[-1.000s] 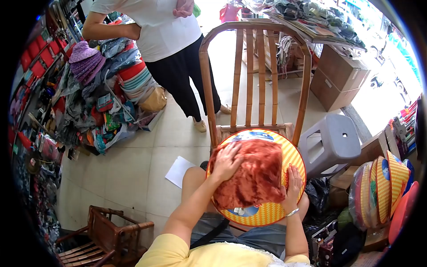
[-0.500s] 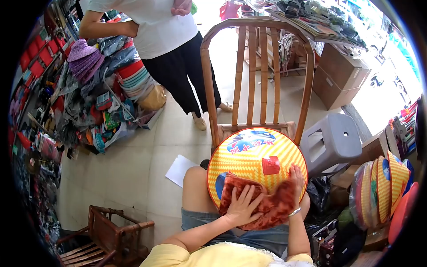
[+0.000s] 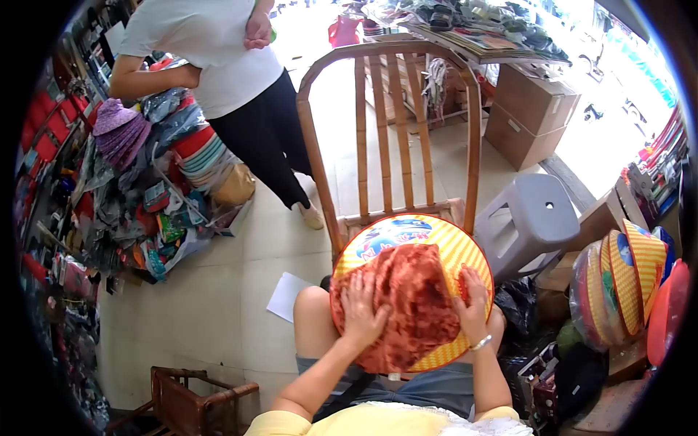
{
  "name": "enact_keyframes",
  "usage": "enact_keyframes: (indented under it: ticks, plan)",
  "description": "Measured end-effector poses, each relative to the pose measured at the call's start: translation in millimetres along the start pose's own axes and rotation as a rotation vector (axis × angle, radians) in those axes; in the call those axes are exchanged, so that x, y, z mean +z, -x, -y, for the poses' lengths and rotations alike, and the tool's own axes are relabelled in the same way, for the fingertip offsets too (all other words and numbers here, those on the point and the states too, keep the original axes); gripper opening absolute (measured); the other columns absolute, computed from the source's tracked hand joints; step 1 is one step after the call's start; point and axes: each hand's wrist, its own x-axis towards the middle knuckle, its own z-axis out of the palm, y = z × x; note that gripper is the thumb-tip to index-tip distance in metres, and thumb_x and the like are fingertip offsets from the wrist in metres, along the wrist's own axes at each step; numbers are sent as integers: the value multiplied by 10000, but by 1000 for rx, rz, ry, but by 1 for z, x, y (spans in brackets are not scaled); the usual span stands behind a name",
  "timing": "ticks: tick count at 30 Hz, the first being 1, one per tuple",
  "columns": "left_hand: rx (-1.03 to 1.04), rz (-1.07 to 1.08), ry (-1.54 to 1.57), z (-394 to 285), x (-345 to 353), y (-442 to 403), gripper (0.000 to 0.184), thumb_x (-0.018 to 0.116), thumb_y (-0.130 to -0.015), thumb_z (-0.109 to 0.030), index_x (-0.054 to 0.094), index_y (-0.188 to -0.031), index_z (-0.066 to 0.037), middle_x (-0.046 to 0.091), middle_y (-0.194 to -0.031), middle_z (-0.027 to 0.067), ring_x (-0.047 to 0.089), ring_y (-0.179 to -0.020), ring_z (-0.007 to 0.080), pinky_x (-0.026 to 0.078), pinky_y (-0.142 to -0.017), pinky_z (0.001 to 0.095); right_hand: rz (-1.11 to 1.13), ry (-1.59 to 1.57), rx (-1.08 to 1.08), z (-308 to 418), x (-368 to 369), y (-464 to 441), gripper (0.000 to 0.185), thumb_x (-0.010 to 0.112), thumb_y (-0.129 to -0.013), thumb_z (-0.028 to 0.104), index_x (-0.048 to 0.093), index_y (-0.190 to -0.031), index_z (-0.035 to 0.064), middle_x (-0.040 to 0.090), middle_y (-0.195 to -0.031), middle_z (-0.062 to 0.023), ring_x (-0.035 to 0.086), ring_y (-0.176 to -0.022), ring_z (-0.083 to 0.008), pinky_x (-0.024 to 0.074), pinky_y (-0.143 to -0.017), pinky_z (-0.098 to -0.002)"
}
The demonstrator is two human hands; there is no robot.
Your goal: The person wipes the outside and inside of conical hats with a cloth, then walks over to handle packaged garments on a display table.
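– While the left hand [image 3: 365, 308] lies spread on the cloth [image 3: 411, 298], where's the right hand [image 3: 472, 298]?
– Outstretched on the hat [image 3: 467, 251], near its right edge.
– Room?
– Far edge bare; cloth reaches the left.

The left hand [image 3: 363, 309] rests on a rust-red cloth [image 3: 414, 298] (the right hand [image 3: 472, 299] at its edge) over a yellow hat [image 3: 462, 251].

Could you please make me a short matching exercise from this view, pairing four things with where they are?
1. Red-brown cloth
2. Gray stool
3. White paper
4. Left hand

A. Lying on the floor
B. Resting on the cloth
C. Over the round yellow hat
D. Right of the slatted chair, in the picture

Pairs: 1-C, 2-D, 3-A, 4-B
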Motion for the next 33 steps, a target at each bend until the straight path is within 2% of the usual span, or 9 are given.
enact_keyframes:
  ticks: [3, 6, 9, 11, 20, 25, 29, 30, 33]
  plan:
    - [19, 22, -4, -39, 0, 20, 809, 600, -844, -380, 220, -1461, -21, 173, -1490, 294, 122, -1406, 435, 84, -1081, 617, -124, -438, 274, 73, -15, 13, 558, 588, -850, 219, 440, -1347, 11, 417, -1399, -191, 362, -1320, -338, 254, -1086, -475]
    - [4, 131, 93, -66, -3, 28, 742, 561, -878, -351, 238, -1459, -23, 114, -1511, 287, 90, -1413, 428, 70, -1073, 614, -47, 206, -374, 106, -1, 34, 550, 581, -872, 322, 464, -1323, 30, 417, -1400, -190, 346, -1320, -388, 211, -1082, -533]
    - [134, 140, 393, -65, -30, 3, 469, 560, -882, -147, 484, -1325, -14, 445, -1373, 228, 409, -1285, 348, 308, -1058, 433, 137, 234, -365, 83, 42, 53, 643, 573, -820, 534, 535, -1284, 90, 426, -1392, -176, 338, -1324, -370, 159, -1092, -552]
    - [-244, 77, 816, -61, -46, -7, 415, 580, -854, -40, 537, -1264, 7, 576, -1228, 192, 535, -1142, 315, 411, -980, 348, 144, 671, -510, 69, 55, 53, 674, 602, -780, 568, 548, -1279, 118, 433, -1387, -145, 334, -1325, -344, 139, -1095, -573]
    - [69, -98, 142, 32, 2, 0, 655, 453, -924, -494, 375, -1418, -71, 364, -1446, 210, 306, -1359, 368, 198, -1103, 499, 48, 554, -528, 56, 28, 8, 618, 669, -744, 444, 549, -1256, 120, 377, -1407, -179, 304, -1334, -404, 193, -1075, -607]
    - [85, -84, 16, 30, -1, 1, 670, 514, -897, -451, 348, -1433, -85, 337, -1466, 204, 284, -1376, 358, 181, -1117, 493, -8, 168, -60, 0, 0, -30, 522, 539, -860, 157, 435, -1340, -19, 404, -1400, -235, 363, -1301, -396, 260, -1096, -451]
    - [76, -97, -19, 20, -2, -2, 647, 551, -879, -386, 383, -1402, -43, 361, -1434, 243, 307, -1352, 395, 205, -1104, 489, -91, 408, -17, -114, 5, -10, 445, 451, -934, 134, 417, -1358, 2, 447, -1381, -201, 436, -1241, -378, 333, -1059, -422]
    - [80, -99, -43, 17, -1, -6, 649, 550, -880, -382, 376, -1406, -43, 360, -1433, 247, 304, -1353, 397, 201, -1107, 488, -51, -203, 135, -131, 23, 0, 449, 426, -956, 185, 405, -1378, 34, 408, -1419, -180, 404, -1284, -345, 305, -1080, -434]
    - [101, -37, -76, -6, 3, -16, 664, 549, -873, -362, 348, -1418, -40, 327, -1459, 234, 264, -1386, 365, 181, -1125, 481, -31, 431, -222, 35, 23, 1, 582, 571, -861, 317, 419, -1361, 60, 384, -1437, -136, 359, -1326, -298, 227, -1095, -516]
